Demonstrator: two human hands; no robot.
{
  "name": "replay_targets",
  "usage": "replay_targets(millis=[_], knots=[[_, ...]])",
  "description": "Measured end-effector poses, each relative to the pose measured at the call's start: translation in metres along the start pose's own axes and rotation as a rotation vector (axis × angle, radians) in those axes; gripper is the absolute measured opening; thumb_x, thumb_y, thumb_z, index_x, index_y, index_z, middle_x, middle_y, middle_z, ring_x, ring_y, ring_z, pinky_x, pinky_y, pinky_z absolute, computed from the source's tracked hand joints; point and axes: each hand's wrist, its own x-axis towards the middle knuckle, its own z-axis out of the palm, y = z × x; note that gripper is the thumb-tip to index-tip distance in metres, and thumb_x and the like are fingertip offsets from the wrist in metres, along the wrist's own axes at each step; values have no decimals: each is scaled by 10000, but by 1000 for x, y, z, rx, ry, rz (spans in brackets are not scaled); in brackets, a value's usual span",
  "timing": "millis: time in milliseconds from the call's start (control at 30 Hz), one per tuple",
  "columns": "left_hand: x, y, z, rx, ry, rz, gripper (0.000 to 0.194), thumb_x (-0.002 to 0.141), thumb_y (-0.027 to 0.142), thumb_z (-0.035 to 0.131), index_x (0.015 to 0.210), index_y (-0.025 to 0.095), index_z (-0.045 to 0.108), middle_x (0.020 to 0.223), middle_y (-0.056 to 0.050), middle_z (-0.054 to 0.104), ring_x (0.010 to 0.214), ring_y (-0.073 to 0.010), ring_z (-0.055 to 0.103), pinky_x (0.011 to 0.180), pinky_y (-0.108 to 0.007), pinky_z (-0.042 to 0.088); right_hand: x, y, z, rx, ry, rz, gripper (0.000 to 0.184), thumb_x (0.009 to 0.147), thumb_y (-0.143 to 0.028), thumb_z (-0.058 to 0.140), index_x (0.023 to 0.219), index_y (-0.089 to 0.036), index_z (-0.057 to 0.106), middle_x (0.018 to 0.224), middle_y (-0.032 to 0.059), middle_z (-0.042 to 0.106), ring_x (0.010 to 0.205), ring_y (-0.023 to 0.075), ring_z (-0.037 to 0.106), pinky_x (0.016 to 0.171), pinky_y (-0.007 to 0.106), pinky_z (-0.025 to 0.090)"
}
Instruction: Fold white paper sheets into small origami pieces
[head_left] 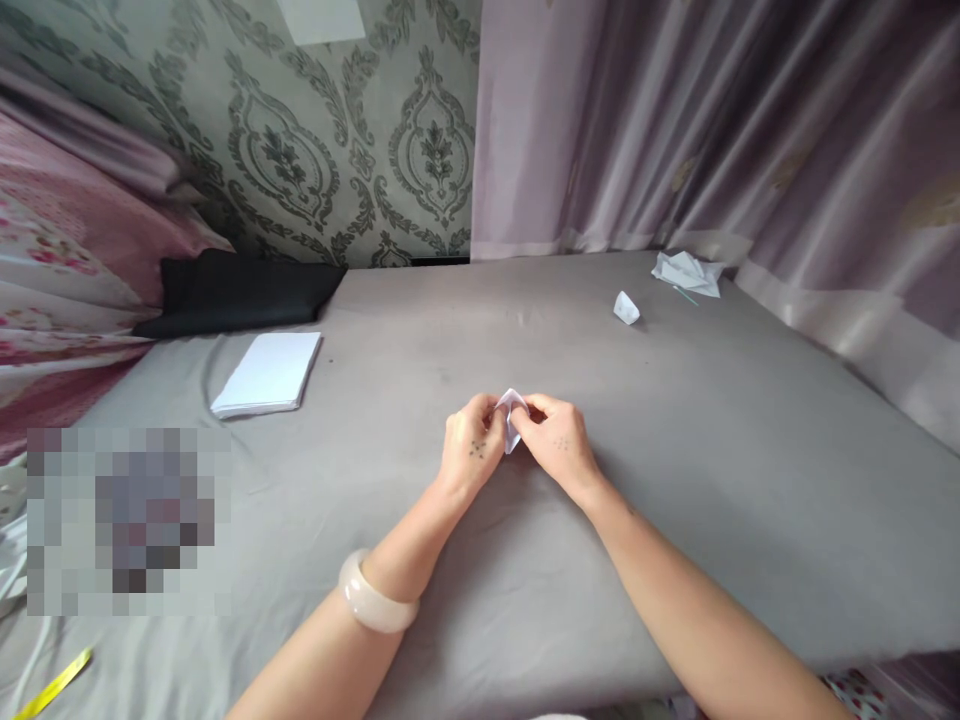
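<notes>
A small folded white paper (511, 402) is held between my two hands above the grey cloth (420, 360). My left hand (474, 445) pinches its left side, with the thumb pressed into the fold. From the right, my right hand (559, 440) grips the other side in the same way, fingers closed. The paper stands partly opened, with a point at the top and another at the bottom. Parts of it are hidden behind my fingers. A pale bangle (375, 598) circles my left forearm.
A stack of white paper (268, 372) lies at left, before a folded black cloth (244, 295). Far right are a small folded paper piece (626, 308) and crumpled papers (686, 272). A yellow strip (54, 685) lies at the lower left. Curtains (600, 120) hang behind.
</notes>
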Motion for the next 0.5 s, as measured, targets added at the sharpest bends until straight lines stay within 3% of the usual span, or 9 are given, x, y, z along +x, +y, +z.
replay_targets(millis=[233, 500], knots=[[1, -4, 2, 158, 16, 49, 296, 881, 345, 461, 687, 181, 611, 564, -9, 589, 504, -114, 479, 500, -225, 295, -1, -2, -3, 94, -57, 52, 202, 775, -313, 582, 711, -173, 711, 676, 13, 707, 641, 143, 629, 610, 226, 437], [2, -6, 2, 192, 6, 60, 309, 857, 332, 494, 597, 179, 555, 506, 25, 502, 478, -94, 409, 493, -212, 277, -2, -3, -3, -44, -45, 42, 228, 796, -311, 562, 706, -167, 714, 648, 30, 697, 597, 140, 602, 573, 232, 419]])
